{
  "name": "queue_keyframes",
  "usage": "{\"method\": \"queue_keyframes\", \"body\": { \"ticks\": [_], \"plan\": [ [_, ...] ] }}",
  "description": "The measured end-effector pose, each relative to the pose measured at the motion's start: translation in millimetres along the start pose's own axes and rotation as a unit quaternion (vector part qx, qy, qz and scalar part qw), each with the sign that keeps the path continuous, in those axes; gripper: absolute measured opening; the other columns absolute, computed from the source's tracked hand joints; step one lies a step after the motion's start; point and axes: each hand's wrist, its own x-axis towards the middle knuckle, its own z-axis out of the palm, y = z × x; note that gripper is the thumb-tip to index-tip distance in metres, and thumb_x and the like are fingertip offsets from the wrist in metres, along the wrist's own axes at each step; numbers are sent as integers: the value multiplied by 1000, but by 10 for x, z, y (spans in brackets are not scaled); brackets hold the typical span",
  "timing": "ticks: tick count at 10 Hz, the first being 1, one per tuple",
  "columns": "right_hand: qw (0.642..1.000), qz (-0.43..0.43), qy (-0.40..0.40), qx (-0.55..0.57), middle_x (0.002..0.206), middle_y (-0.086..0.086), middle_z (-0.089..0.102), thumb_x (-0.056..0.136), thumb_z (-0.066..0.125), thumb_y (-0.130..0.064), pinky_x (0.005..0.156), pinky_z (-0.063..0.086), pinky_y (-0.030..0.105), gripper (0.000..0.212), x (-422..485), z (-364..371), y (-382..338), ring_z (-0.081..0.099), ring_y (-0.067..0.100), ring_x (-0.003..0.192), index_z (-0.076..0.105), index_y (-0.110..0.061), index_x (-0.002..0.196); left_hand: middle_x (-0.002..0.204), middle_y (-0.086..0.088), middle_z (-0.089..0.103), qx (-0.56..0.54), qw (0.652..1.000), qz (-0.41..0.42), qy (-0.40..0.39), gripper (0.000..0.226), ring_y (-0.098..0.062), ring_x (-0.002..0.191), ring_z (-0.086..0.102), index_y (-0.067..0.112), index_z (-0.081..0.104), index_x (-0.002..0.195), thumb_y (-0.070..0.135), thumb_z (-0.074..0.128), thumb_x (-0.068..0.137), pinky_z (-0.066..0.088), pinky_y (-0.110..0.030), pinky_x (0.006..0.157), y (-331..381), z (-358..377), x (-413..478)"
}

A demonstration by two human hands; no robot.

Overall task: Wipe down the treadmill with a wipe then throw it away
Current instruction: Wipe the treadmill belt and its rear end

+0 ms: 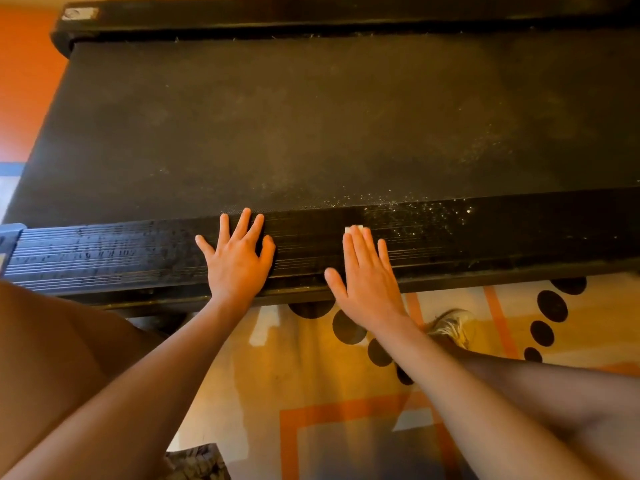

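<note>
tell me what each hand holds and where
Neither grips anything: the right hand presses the wipe under its fingertips; the left hand rests bare on the treadmill.

The left hand [239, 258] and, to its right, the right hand [367, 285] lie flat on the black ribbed treadmill rail [104, 254], small white wipe [354, 229] under the right fingertips [349, 242], black belt [277, 133] behind, patterned rug [311, 375] nearer.

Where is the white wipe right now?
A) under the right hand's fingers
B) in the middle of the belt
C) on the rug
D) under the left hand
A: a white corner of the wipe peeks out past the fingertips of the right hand, pressed flat on the side rail.
</note>
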Motion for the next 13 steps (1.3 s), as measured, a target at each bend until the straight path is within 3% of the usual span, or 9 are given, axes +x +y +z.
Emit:
{"method": "queue_keyframes", "body": {
  "ticks": [1,3,6,8,10,11,13],
  "plan": [
    [1000,-21,-18,-10,172,5,-1,105,13,-61,126,-8,41,77,-204,32,73,-8,20,158,6,-13,165,170,5,15,2,1000,-1,2,57,-29,158,2,34,27,160,53,28,107,-4,-71,120,-15,6,-8],
    [999,30,-7,-34,172,10,7,106,15,-61,127,-5,47,77,660,-115,100,1,26,159,10,-10,164,170,6,15,8,1000,-3,-3,56,-28,158,1,36,26,160,54,27,107,-4,-71,120,-10,-7,0],
    [999,-26,-28,-23,172,5,-5,103,7,-63,129,-2,45,79,-218,5,142,-10,20,158,2,-13,164,170,6,17,-2,1000,-3,8,55,-28,158,3,35,29,160,52,29,108,-4,-71,120,-17,12,1],
    [999,11,-4,-40,172,10,4,106,16,-59,127,-4,46,76,545,-110,174,-2,25,159,8,-10,164,170,5,16,0,1000,-4,4,56,-28,158,2,35,28,160,53,29,107,-4,-71,120,-24,-11,11],
    [1000,-15,0,-24,172,6,-3,106,11,-58,129,-1,46,75,-20,-12,174,-9,20,158,4,-12,164,170,4,17,-5,1000,-3,8,55,-29,158,3,34,29,160,52,29,108,-3,-72,120,-15,-1,2],
    [999,-21,-20,-26,172,2,-10,106,13,-59,126,-11,40,75,-339,46,208,-17,17,157,-2,-15,164,170,4,18,-5,1000,-1,12,55,-29,158,4,34,30,160,52,30,108,-3,-72,120,-19,11,1],
    [1000,5,-2,-27,172,9,5,106,11,-60,127,-4,45,77,468,-123,197,-1,24,159,9,-10,164,170,4,17,3,1000,2,7,56,-29,158,4,34,28,160,53,28,107,-1,-72,120,-41,-7,10]
  ]
}}
